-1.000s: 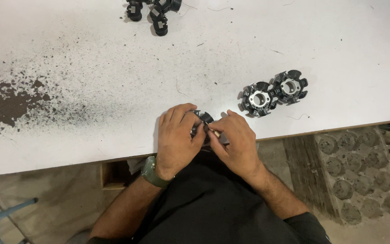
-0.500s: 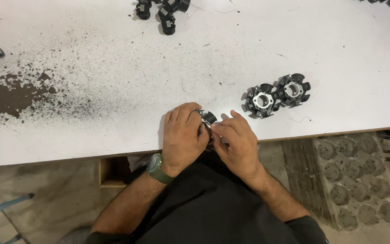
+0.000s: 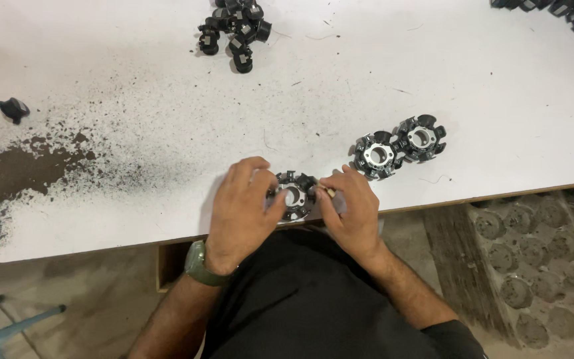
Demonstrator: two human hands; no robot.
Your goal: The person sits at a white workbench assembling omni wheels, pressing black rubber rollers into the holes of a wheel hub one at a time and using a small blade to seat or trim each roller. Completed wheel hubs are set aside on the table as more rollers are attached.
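A round metal ring part with black plastic pieces around its rim (image 3: 292,197) lies near the front edge of the white table (image 3: 473,86). My left hand (image 3: 242,209) grips its left side, fingers spread over it. On the ring's right side, the thumb and fingers of my right hand (image 3: 350,211) pinch it. Two similar ring parts, one (image 3: 375,155) and the other (image 3: 420,138), lie side by side just right of my right hand.
A heap of small black plastic pieces (image 3: 234,30) lies at the table's far middle, another heap (image 3: 566,10) at the far right corner. A single black piece (image 3: 13,108) sits far left. Dark powder (image 3: 14,173) covers the table's left side. A grey moulded tray (image 3: 539,266) stands below right.
My hands have spread apart, so the ring part between them now shows. The view shifted slightly.
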